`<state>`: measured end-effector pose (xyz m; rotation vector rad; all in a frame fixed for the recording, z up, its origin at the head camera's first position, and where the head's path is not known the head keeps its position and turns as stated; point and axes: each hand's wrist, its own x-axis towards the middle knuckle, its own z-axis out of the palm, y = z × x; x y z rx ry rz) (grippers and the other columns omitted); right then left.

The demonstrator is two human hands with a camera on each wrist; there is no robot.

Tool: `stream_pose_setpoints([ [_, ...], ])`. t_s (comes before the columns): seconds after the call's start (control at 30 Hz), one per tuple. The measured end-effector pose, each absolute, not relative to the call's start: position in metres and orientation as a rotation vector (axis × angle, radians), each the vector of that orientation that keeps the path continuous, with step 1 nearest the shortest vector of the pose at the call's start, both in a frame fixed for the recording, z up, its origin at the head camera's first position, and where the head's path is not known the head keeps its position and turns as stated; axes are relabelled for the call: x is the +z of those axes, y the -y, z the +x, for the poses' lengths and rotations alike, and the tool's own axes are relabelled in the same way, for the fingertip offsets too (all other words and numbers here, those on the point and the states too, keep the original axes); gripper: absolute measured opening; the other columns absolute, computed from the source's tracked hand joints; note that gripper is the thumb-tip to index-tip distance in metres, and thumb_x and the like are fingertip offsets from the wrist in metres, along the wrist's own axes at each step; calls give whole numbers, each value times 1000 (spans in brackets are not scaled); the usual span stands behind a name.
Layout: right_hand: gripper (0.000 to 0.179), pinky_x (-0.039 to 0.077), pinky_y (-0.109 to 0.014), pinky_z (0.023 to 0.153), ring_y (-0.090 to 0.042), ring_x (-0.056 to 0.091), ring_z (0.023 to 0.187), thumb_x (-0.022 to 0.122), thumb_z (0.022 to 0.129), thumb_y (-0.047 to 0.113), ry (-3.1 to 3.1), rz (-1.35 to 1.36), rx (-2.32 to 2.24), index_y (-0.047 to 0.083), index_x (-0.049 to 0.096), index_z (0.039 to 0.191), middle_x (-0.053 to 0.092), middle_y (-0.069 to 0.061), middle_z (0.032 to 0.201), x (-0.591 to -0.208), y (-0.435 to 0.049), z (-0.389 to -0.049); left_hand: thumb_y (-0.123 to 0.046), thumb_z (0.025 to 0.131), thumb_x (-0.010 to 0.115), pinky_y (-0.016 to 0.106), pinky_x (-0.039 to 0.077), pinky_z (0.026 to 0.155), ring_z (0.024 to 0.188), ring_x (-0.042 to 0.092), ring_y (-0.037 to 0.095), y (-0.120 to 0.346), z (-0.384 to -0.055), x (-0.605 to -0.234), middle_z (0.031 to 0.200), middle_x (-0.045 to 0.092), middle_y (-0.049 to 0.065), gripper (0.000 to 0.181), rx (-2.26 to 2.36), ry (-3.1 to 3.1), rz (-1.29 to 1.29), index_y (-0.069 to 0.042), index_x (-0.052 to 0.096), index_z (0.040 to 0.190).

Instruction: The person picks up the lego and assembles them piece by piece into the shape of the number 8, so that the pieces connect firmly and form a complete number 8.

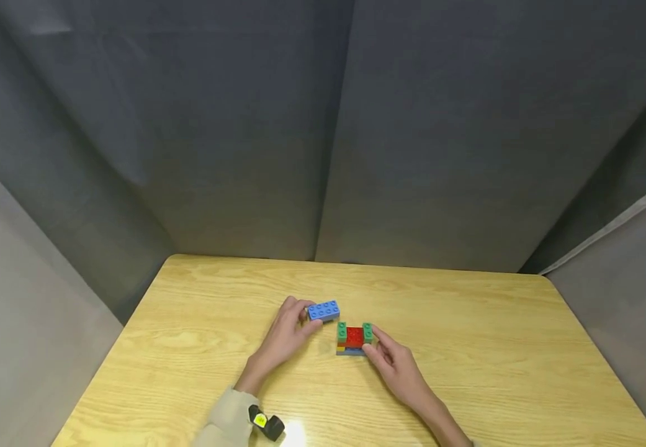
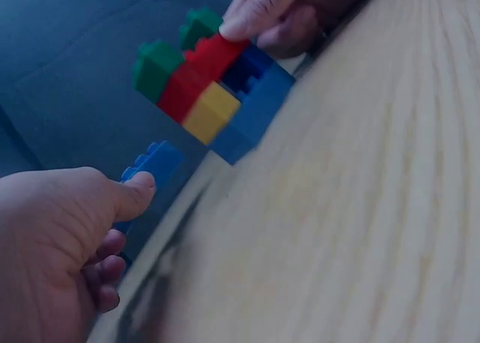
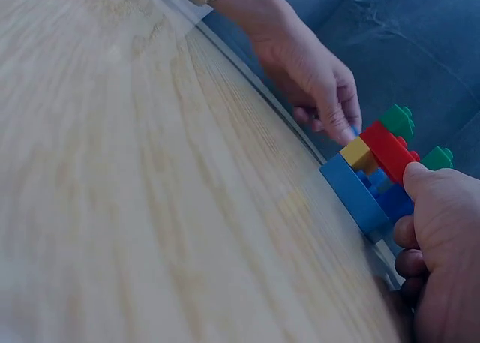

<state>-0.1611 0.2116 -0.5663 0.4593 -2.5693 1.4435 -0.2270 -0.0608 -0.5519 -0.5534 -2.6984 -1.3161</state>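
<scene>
My left hand pinches a blue toy brick between thumb and fingers, studs facing up, behind and left of a small brick stack and apart from it. The stack has a blue brick at its base. Above that come a yellow brick at its left end and a darker blue brick at the right. A red brick bridges them, topped by a green brick at each end. My right hand holds the stack's right end, thumb in front.
The wooden table extends around both hands. Dark grey curtains hang behind its far edge, and lighter grey panels flank it. A black band with a small device sits on the left wrist.
</scene>
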Motion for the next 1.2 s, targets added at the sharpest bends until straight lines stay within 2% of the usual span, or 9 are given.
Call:
stream_pose_setpoints([
  [0.23, 53, 32, -19, 51, 2, 31, 56, 66, 105, 21, 2561, 463, 1450, -11, 52, 145, 46, 11, 67, -566, -211, -161, -30, 103, 67, 26, 42, 73, 93, 49, 18, 53, -220, -530, 109, 51, 7, 39, -1373, 2675, -592, -12, 62, 137],
  [0.43, 53, 32, -20, 50, 2, 31, 56, 64, 105, 22, 2560, 453, 1452, -11, 51, 146, 46, 9, 68, -567, -211, -162, -35, 106, 61, 25, 43, 72, 88, 45, 12, 47, -213, -516, 109, 48, 1, 41, -1336, 2670, -644, -11, 60, 139],
  [0.63, 52, 32, -19, 50, 2, 32, 56, 65, 105, 21, 2554, 451, 1476, -10, 53, 145, 48, 9, 68, -567, -211, -161, -30, 104, 66, 27, 43, 77, 94, 46, 15, 41, -206, -506, 109, 50, 4, 37, -1382, 2621, -679, -12, 62, 135],
  [0.77, 50, 31, -19, 49, 2, 32, 55, 65, 105, 22, 2556, 455, 1496, -7, 55, 145, 48, 9, 68, -566, -210, -161, -25, 102, 70, 28, 43, 79, 97, 47, 16, 36, -201, -502, 108, 49, 1, 37, -1417, 2631, -706, -14, 63, 137],
  [0.9, 48, 30, -18, 49, 2, 32, 54, 65, 105, 21, 2545, 476, 1492, -5, 56, 145, 47, 9, 67, -565, -210, -161, -27, 101, 71, 28, 43, 80, 99, 48, 18, 32, -197, -501, 105, 47, -3, 39, -1414, 2650, -747, -15, 63, 137],
  [1.2, 49, 31, -18, 48, 3, 31, 54, 65, 105, 19, 2531, 495, 1477, -8, 54, 145, 47, 10, 67, -567, -210, -162, -32, 100, 71, 28, 44, 81, 97, 47, 15, 29, -194, -501, 104, 48, -3, 39, -1432, 2650, -810, -18, 66, 136],
])
